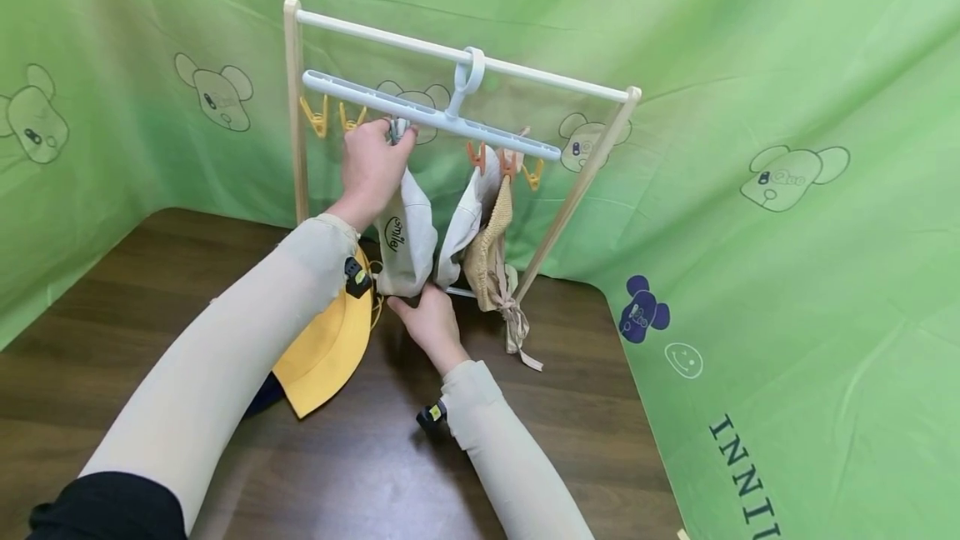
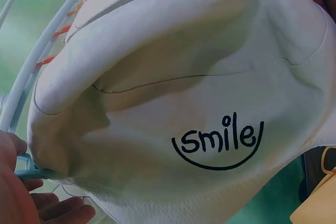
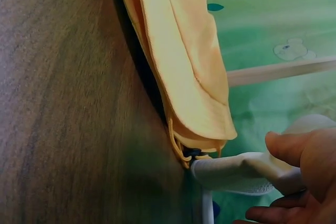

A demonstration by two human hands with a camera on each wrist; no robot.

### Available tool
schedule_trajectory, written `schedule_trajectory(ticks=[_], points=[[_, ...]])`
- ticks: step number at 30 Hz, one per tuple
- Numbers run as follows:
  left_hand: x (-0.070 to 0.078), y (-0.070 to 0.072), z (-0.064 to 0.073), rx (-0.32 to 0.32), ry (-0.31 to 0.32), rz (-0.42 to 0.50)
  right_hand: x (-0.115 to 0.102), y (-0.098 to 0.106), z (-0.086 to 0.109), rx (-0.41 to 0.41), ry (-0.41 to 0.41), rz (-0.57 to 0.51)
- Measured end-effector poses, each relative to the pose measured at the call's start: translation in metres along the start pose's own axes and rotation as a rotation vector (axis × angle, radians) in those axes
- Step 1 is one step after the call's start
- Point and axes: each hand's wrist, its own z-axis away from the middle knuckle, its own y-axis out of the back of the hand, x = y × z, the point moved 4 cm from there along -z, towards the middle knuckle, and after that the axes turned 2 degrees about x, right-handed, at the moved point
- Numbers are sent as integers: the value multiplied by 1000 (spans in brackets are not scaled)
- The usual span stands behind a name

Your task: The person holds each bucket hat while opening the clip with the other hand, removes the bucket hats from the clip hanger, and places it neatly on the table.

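A white cloth hat (image 1: 408, 232) with black smile lettering hangs below a pale blue hanger (image 1: 360, 94). At its upper edge my left hand (image 1: 373, 161) pinches a blue-grey clip (image 1: 397, 131), which is on the hat's edge in the left wrist view. My right hand (image 1: 431, 325) holds the hat's lower edge from below, the thumb on one side and the fingers on the other in the right wrist view. Beside it hang another white hat (image 1: 467, 211) and a tan woven hat (image 1: 489, 244) with ribbon ties, under orange clips (image 1: 477, 157).
The hanger hooks over the white rod (image 1: 555, 77) of a wooden-legged rack (image 1: 581, 182). Yellow clips (image 1: 317, 117) hang near both ends. A yellow hat (image 1: 333, 357) lies on a dark item (image 1: 264, 397) at the left of the brown table (image 1: 585, 407). Green printed cloth (image 1: 787, 90) surrounds the table.
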Motion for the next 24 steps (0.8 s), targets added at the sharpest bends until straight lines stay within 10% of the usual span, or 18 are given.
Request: schedule_trajectory(ticks=[24], points=[[0,-5,-5,-2,-59,81,5,9,-6,196,61,-37]])
